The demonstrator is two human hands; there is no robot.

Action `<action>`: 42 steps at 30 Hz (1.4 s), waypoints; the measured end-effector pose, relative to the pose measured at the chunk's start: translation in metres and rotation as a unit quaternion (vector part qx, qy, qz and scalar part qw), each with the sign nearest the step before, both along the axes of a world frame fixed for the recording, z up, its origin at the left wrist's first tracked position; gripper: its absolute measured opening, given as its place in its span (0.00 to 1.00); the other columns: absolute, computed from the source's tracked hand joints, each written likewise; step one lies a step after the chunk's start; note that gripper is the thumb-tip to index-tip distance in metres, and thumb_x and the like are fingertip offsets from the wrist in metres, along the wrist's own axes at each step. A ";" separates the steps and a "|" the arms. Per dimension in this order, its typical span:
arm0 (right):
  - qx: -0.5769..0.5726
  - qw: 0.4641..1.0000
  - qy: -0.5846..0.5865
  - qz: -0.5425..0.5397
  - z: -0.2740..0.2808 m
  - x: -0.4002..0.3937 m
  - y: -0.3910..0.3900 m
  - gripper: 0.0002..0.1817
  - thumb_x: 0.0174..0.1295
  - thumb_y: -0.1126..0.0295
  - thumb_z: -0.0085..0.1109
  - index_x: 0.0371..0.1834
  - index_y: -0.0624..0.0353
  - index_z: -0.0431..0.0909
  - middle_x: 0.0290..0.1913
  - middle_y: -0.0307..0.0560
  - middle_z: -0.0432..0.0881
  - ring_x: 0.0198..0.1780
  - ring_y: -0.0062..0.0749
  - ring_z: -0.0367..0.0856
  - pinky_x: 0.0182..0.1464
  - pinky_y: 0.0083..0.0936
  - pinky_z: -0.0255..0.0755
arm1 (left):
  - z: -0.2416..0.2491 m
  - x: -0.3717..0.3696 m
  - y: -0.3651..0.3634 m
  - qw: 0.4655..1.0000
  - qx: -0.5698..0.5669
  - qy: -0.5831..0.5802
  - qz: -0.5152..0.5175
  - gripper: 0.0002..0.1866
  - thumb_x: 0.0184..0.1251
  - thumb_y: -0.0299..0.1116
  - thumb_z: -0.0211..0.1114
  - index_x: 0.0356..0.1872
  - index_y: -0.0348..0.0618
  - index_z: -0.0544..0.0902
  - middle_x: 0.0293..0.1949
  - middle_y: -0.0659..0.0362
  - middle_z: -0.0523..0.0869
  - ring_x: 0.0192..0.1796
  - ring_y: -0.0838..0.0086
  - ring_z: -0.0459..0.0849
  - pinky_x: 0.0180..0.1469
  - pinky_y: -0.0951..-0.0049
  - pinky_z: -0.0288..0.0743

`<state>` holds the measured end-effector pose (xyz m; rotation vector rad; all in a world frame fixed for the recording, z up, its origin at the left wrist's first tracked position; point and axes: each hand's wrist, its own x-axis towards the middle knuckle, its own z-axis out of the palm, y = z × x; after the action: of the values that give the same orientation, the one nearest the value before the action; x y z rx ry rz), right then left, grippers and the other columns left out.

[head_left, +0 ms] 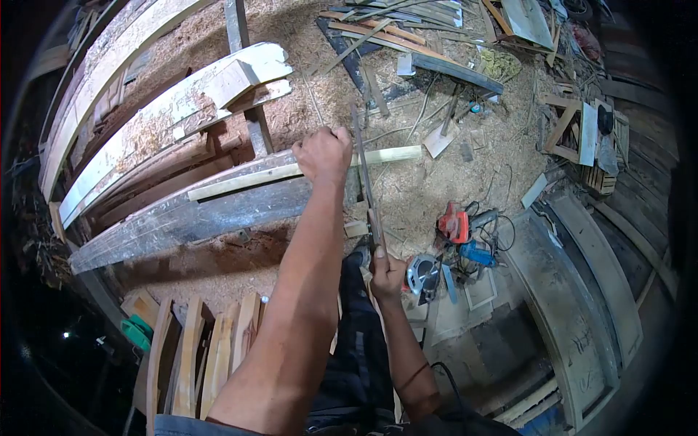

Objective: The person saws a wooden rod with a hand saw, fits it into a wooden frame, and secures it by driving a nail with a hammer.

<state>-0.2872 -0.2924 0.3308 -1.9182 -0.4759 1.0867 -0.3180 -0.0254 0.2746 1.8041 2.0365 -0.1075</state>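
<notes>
My left hand (323,154) is closed over a thin, pale wooden strip (243,180), pressing it against the top of a grey, worn plank (247,206). The strip's right end sticks out past the plank's end. Lower down, my right hand (387,275) is wrapped round the handle of a handsaw (366,174). Its long narrow blade, seen nearly edge-on, points away from me and crosses the strip just right of my left hand.
Wood shavings cover the ground (407,185). A red power tool (454,222) and a circular saw (422,276) lie at right, by curved wooden frames (574,305). Long boards (167,120) rest at upper left. Wooden pieces (191,349) stand at lower left; a scrap pile (407,36) lies at the back.
</notes>
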 end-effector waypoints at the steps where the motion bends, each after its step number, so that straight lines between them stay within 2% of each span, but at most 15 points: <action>1: -0.012 1.000 0.006 -0.002 0.001 -0.002 -0.010 0.26 0.73 0.62 0.54 0.16 0.62 0.64 0.14 0.36 0.59 0.19 0.17 0.57 0.21 0.28 0.52 | 0.002 0.000 -0.002 0.998 -0.058 0.009 -0.001 0.26 0.65 0.48 0.47 0.39 0.41 0.90 0.36 0.42 0.89 0.43 0.53 0.88 0.63 0.55 0.66; 8: -0.025 0.998 -0.039 0.045 0.008 0.010 0.036 0.26 0.74 0.60 0.53 0.16 0.62 0.65 0.14 0.36 0.60 0.20 0.17 0.60 0.22 0.27 0.53 | 0.008 -0.001 -0.005 0.997 -0.076 0.010 0.003 0.27 0.65 0.49 0.47 0.39 0.40 0.90 0.34 0.41 0.89 0.41 0.52 0.88 0.64 0.55 0.65; 13: -0.011 1.000 0.009 -0.005 0.016 -0.003 0.012 0.26 0.74 0.60 0.52 0.19 0.66 0.72 0.15 0.33 0.65 0.21 0.16 0.63 0.23 0.27 0.56 | 0.012 0.001 0.000 0.997 -0.081 0.003 0.008 0.27 0.66 0.49 0.46 0.39 0.39 0.90 0.34 0.41 0.89 0.41 0.52 0.89 0.64 0.55 0.65; 15: 0.020 0.994 0.095 -0.054 0.012 0.002 0.022 0.25 0.74 0.59 0.53 0.20 0.67 0.73 0.16 0.32 0.67 0.22 0.16 0.63 0.23 0.26 0.56 | 0.010 0.001 0.003 0.997 -0.078 0.008 0.008 0.27 0.66 0.49 0.46 0.39 0.39 0.90 0.34 0.41 0.89 0.41 0.52 0.89 0.64 0.55 0.65; 17: -0.064 0.997 -0.009 0.040 0.014 0.026 0.066 0.26 0.73 0.58 0.54 0.19 0.67 0.72 0.16 0.32 0.67 0.21 0.17 0.63 0.23 0.26 0.55 | 0.009 0.001 -0.001 0.996 -0.085 0.010 0.003 0.27 0.66 0.48 0.46 0.39 0.39 0.90 0.34 0.41 0.89 0.41 0.52 0.89 0.64 0.56 0.65; 18: -0.037 0.998 0.053 -0.003 0.009 0.024 0.073 0.28 0.73 0.56 0.53 0.18 0.67 0.71 0.15 0.35 0.65 0.19 0.19 0.63 0.22 0.29 0.55 | 0.011 0.000 -0.004 0.996 -0.089 0.019 -0.001 0.27 0.67 0.49 0.46 0.38 0.40 0.90 0.34 0.43 0.89 0.41 0.55 0.89 0.65 0.56 0.64; 21: -0.030 0.995 -0.081 0.057 0.008 0.001 0.013 0.28 0.73 0.57 0.54 0.18 0.67 0.71 0.13 0.39 0.63 0.18 0.22 0.64 0.21 0.32 0.56 | 0.013 0.002 -0.003 0.995 -0.095 0.020 0.000 0.27 0.69 0.49 0.45 0.38 0.42 0.90 0.35 0.44 0.90 0.41 0.57 0.89 0.67 0.56 0.64; 24: -0.043 0.999 -0.019 0.007 0.023 -0.008 -0.015 0.26 0.73 0.58 0.53 0.19 0.66 0.73 0.13 0.42 0.63 0.18 0.22 0.64 0.21 0.33 0.56 | 0.009 -0.001 -0.001 0.995 -0.099 0.016 0.008 0.27 0.68 0.49 0.45 0.38 0.41 0.90 0.35 0.42 0.89 0.41 0.54 0.89 0.66 0.56 0.64; 27: -0.060 0.995 -0.056 0.055 0.004 0.020 0.061 0.26 0.73 0.58 0.53 0.19 0.66 0.73 0.13 0.42 0.62 0.18 0.21 0.63 0.22 0.33 0.56 | 0.010 0.001 -0.001 0.996 -0.089 0.014 0.007 0.27 0.67 0.49 0.46 0.38 0.39 0.90 0.34 0.40 0.89 0.41 0.52 0.89 0.66 0.56 0.64; 30: -0.003 0.998 -0.054 0.031 -0.012 0.009 0.053 0.27 0.72 0.57 0.55 0.17 0.66 0.72 0.13 0.40 0.62 0.19 0.20 0.63 0.22 0.33 0.56 | 0.010 0.002 -0.004 0.997 -0.080 0.009 0.009 0.27 0.67 0.49 0.46 0.37 0.40 0.90 0.34 0.41 0.89 0.41 0.52 0.89 0.65 0.56 0.64; 32: -0.049 0.998 -0.028 0.008 0.001 -0.012 -0.023 0.29 0.71 0.56 0.55 0.16 0.67 0.70 0.12 0.43 0.61 0.18 0.21 0.63 0.22 0.34 0.56 | 0.007 0.001 -0.003 0.998 -0.064 0.005 0.011 0.28 0.67 0.49 0.46 0.36 0.40 0.91 0.33 0.41 0.89 0.40 0.52 0.89 0.65 0.57 0.65; 35: -0.039 0.998 -0.045 -0.015 -0.001 -0.011 -0.023 0.29 0.71 0.55 0.55 0.16 0.66 0.68 0.12 0.44 0.61 0.18 0.21 0.63 0.21 0.35 0.55 | 0.017 0.004 0.004 0.994 -0.107 0.001 0.033 0.28 0.67 0.50 0.46 0.36 0.39 0.91 0.33 0.41 0.89 0.39 0.52 0.89 0.64 0.57 0.66; 37: -0.006 0.993 -0.103 0.051 -0.019 0.019 0.010 0.29 0.72 0.56 0.55 0.16 0.67 0.68 0.12 0.43 0.62 0.18 0.21 0.63 0.21 0.34 0.56 | 0.003 0.008 0.008 0.996 -0.084 0.014 0.034 0.28 0.67 0.50 0.46 0.36 0.39 0.91 0.32 0.41 0.89 0.39 0.52 0.89 0.64 0.57 0.66; 39: -0.012 0.999 -0.013 0.040 0.003 0.034 0.055 0.29 0.73 0.58 0.53 0.15 0.66 0.67 0.12 0.42 0.61 0.17 0.21 0.62 0.21 0.33 0.55 | 0.001 0.001 -0.003 0.996 -0.072 0.038 0.031 0.29 0.67 0.50 0.46 0.36 0.39 0.91 0.32 0.41 0.89 0.39 0.52 0.89 0.64 0.57 0.66; 42: -0.028 0.992 -0.095 0.080 0.002 0.023 0.000 0.28 0.73 0.60 0.54 0.15 0.64 0.66 0.13 0.37 0.60 0.18 0.19 0.60 0.21 0.30 0.54 | 0.010 0.004 -0.001 0.996 -0.082 0.021 0.009 0.29 0.69 0.49 0.43 0.35 0.40 0.91 0.32 0.43 0.89 0.37 0.56 0.89 0.67 0.55 0.63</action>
<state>-0.2644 -0.2921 0.3326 -2.0729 -0.7231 1.0315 -0.3139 -0.0265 0.2847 1.6947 2.0096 -0.3021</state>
